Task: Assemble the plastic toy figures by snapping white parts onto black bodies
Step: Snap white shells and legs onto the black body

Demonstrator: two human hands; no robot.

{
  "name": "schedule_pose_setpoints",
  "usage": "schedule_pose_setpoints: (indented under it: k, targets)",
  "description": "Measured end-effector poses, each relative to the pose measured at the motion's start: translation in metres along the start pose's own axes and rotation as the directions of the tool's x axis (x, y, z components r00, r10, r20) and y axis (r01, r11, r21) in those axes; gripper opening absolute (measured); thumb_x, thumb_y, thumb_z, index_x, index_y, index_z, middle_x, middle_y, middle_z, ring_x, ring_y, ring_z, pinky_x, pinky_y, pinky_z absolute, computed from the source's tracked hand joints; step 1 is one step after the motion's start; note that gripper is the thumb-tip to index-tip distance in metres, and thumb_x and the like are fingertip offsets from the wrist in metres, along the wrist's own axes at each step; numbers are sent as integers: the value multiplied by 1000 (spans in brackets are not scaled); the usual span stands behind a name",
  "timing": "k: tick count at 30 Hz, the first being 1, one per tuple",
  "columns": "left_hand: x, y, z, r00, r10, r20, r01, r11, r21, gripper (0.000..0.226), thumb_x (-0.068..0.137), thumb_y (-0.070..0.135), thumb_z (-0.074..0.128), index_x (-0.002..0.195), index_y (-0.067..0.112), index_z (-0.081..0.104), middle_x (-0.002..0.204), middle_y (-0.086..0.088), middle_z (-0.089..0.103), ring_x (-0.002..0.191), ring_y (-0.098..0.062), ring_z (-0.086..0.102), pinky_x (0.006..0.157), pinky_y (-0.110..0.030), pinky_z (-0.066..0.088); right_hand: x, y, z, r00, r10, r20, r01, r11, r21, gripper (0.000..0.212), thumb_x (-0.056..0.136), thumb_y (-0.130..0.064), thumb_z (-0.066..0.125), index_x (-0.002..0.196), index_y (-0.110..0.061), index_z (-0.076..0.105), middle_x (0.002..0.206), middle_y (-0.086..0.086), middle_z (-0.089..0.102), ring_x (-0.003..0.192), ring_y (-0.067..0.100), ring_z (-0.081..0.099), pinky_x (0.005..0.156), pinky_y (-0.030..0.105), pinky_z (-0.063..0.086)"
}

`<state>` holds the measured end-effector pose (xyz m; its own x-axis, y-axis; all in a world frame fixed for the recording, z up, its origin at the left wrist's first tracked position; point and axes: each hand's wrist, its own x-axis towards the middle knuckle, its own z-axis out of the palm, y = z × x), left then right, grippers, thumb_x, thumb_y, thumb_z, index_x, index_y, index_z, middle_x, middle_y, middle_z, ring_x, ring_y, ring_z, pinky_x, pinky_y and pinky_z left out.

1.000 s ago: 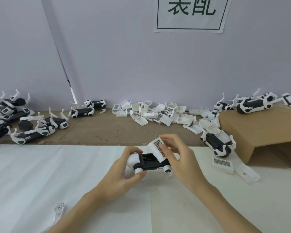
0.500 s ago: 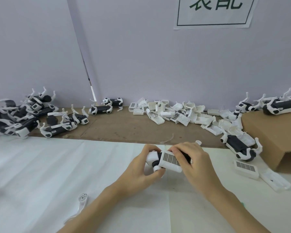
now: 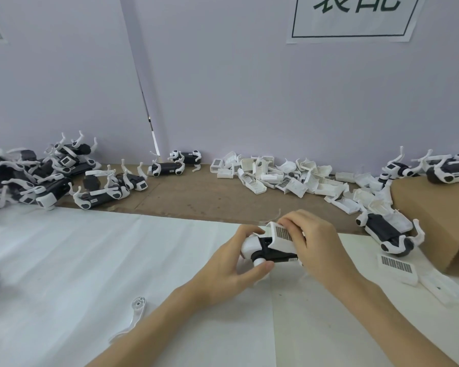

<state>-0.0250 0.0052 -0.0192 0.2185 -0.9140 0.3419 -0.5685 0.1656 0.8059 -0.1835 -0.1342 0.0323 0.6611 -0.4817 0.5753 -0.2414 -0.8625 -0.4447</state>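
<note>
Above the white tabletop (image 3: 64, 260), the left hand (image 3: 231, 266) grips the left end of a black toy body (image 3: 272, 251) with curled fingers and thumb, and the right hand (image 3: 318, 245) holds its right end. The right hand's fingers pinch a white cover (image 3: 281, 235) onto the body's top. The cover carries a dark grid patch and sits tilted, its left edge raised off the body.

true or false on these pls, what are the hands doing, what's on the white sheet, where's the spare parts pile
1. Both hands hold one toy: true. Left hand grips the black body; right hand holds the white cover on it.
2. The cover's vent grille faces down: false, it faces up.
3. A loose white leg lies on the sheet: true.
4. The white parts pile sits on the cardboard box: false, it lies on the brown board by the wall.
</note>
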Motion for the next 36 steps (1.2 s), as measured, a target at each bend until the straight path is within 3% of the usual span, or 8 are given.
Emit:
schedule_pose_setpoints:
  k: [6, 11, 16, 18, 22, 25, 30, 36]
  targets:
    - [1, -3, 0, 1000, 11, -23, -11, 1000, 0, 46, 98, 44, 69, 135, 40, 42, 119, 17, 65, 90, -17, 71, 81, -36, 59, 14, -4, -6, 969, -4, 249, 29, 995, -97, 24, 107, -26, 51, 103, -15, 72, 93, 0, 61, 95, 17, 54, 85, 35, 44]
    - [0, -3, 0, 1000, -2, -20, 2, 1000, 9, 47, 97, 41, 69, 135, 40, 42, 118, 16, 64, 91, -18, 69, 81, -40, 59, 19, -2, -3, 954, 34, 297, 3, 993, -121, 25, 108, -29, 51, 104, -19, 73, 101, -3, 59, 99, 12, 53, 79, 24, 32]
    - [-1, -2, 1, 1000, -16, -12, 16, 1000, 17, 47, 98, 38, 69, 135, 38, 40, 115, 15, 64, 89, -16, 69, 81, -42, 58, 14, 4, 2, 893, 209, 399, -248, 968, 49, 52, 110, -42, 41, 68, -13, 50, 53, -11, 46, 52, 8, 43, 56, 26, 35]
    - [-1, -1, 1, 1000, -10, -16, 10, 999, 32, 49, 98, 38, 70, 138, 36, 41, 119, 15, 63, 99, -15, 68, 87, -41, 57, 6, 4, 4, 902, 239, 360, -296, 949, 111, 55, 108, -47, 39, 67, -11, 46, 49, -12, 38, 50, 8, 38, 54, 25, 32]
    - [-1, 1, 1, 990, 77, -118, -61, 989, 133, 61, 94, 53, 70, 143, 29, 44, 132, 14, 55, 128, -19, 55, 107, -30, 44, -23, 0, 8, 992, 114, 52, -120, 982, 146, 41, 105, -50, 39, 91, -22, 65, 73, -15, 55, 73, 5, 55, 69, 21, 40]
    - [-2, 3, 3, 959, 179, -219, -121, 960, 251, 63, 93, 63, 65, 142, 26, 48, 129, 16, 49, 127, -19, 50, 110, -31, 39, -46, -4, 13, 986, -150, -73, 147, 988, -48, 37, 108, -43, 43, 111, -17, 69, 104, -12, 65, 100, 14, 59, 89, 28, 45]
    - [-2, 0, 5, 965, 229, -129, -177, 929, 325, 36, 102, 51, 62, 127, 27, 64, 114, 13, 54, 112, -14, 55, 102, -42, 42, -54, 3, 21, 983, -181, -32, 179, 982, -62, 35, 107, -40, 44, 118, -16, 67, 113, -12, 65, 105, 14, 59, 91, 33, 43]
    - [0, -3, 3, 988, 146, -44, -121, 926, 358, 37, 104, 52, 56, 134, 30, 62, 118, 13, 55, 112, -9, 55, 105, -30, 41, -51, 27, 5, 986, -88, 144, 94, 995, -34, 37, 100, -54, 50, 123, -30, 65, 114, -24, 58, 116, 6, 51, 104, 21, 32]
